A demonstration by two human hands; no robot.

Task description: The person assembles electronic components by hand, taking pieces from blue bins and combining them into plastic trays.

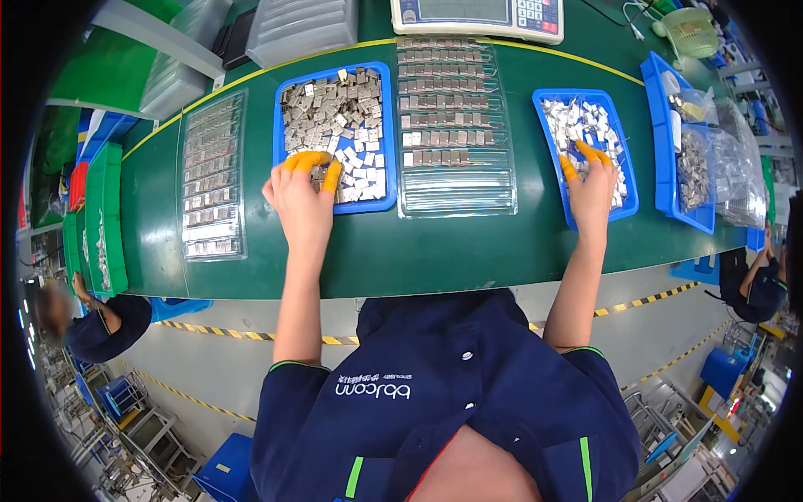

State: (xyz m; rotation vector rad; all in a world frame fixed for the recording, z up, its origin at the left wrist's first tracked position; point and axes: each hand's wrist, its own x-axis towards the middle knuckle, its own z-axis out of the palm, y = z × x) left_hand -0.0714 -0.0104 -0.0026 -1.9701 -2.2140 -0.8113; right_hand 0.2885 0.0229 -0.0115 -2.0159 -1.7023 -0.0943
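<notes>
My left hand (303, 197), with yellow finger cots, reaches into a blue tray (278, 117) heaped with small silvery metal parts (322, 109). Its thumb and fingertips come close together at the pile; whatever they pinch is too small to name. My right hand (592, 194), also in yellow cots, is over a second blue tray (629, 171) holding small white parts (577, 121). There the thumb and fingers are apart, touching or just above the parts. Between both trays lies a clear plastic tray (457, 201) with rows of metal parts; its nearest slots show bare plastic.
Another filled clear tray (213, 243) lies left on the green table (401, 259). A scale (477, 17) and stacked clear trays (301, 29) stand behind. At right is a blue bin (661, 159) with bagged parts; green bins (109, 209) sit far left. Other people work at both sides.
</notes>
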